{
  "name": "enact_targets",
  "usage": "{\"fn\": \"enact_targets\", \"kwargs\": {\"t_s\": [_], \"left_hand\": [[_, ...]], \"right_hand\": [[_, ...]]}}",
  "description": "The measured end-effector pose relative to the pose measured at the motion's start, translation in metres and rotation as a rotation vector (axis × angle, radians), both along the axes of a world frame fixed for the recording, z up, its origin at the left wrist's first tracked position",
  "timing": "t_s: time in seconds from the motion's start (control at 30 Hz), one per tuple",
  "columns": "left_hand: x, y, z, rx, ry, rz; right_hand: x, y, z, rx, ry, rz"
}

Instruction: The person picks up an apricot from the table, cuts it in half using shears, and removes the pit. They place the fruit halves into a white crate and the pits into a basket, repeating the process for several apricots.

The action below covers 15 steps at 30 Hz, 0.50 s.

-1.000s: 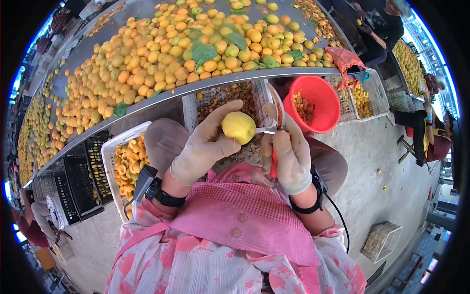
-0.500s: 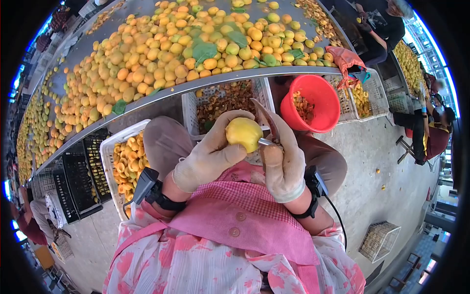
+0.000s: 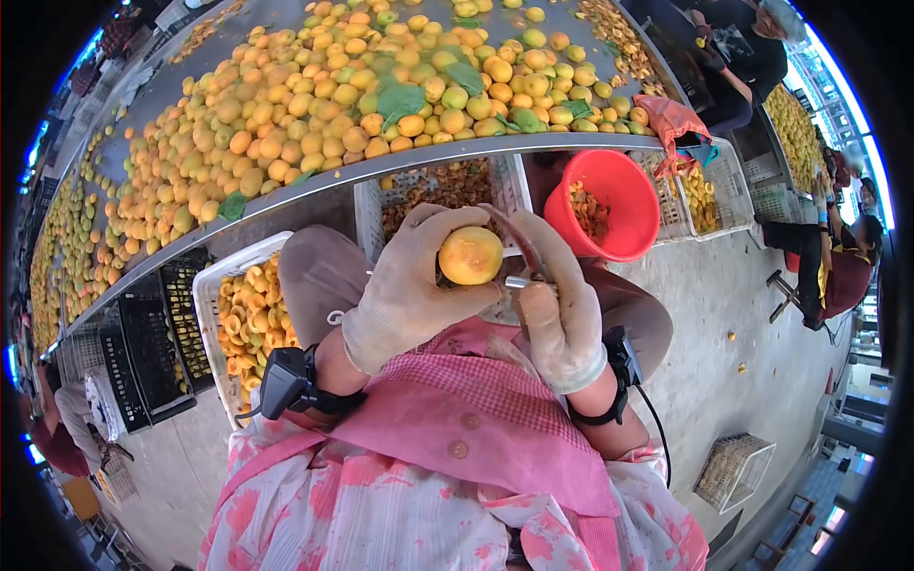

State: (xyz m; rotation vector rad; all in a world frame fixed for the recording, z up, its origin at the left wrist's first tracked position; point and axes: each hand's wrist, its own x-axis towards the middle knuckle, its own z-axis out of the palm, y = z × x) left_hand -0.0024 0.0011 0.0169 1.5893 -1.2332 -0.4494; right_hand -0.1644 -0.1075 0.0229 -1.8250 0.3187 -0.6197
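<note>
My gloved left hand (image 3: 405, 295) is closed round a yellow-orange apricot (image 3: 470, 255), which sits between thumb and fingers in front of my lap. Close beside it on the right, my gloved right hand (image 3: 562, 324) grips a curved knife (image 3: 524, 240). The knife's brownish blade rises along the forefinger and its point leans towards the left hand. A short shiny metal piece (image 3: 516, 282) sticks out by the right thumb, a small gap from the fruit. The rest of what the right fingers wrap round is hidden.
A metal table (image 3: 381, 152) heaped with apricots (image 3: 286, 114) spans the front. Below its edge stand a crate of brown scraps (image 3: 433, 195) and a red bucket (image 3: 633, 205). A white crate of halved apricots (image 3: 252, 314) is at my left. Other people sit farther off.
The apricot has turned in my left hand and now shows a more orange side. The metal piece by my right thumb, earlier against the fruit, has drawn back to the right.
</note>
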Motion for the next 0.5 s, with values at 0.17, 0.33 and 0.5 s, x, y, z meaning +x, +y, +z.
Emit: {"fn": "enact_targets", "kwargs": {"t_s": [0.17, 0.33, 0.5], "left_hand": [[0.001, 0.001, 0.009, 0.165, 0.02, 0.009], [-0.003, -0.001, 0.009, 0.196, 0.006, 0.011], [-0.006, -0.006, 0.011, 0.158, -0.057, -0.029]], "right_hand": [[-0.006, -0.006, -0.001, -0.097, 0.091, 0.074], [-0.01, -0.007, -0.009, -0.288, 0.21, 0.044], [-0.03, -0.041, -0.039, -0.181, 0.307, -0.312]]}}
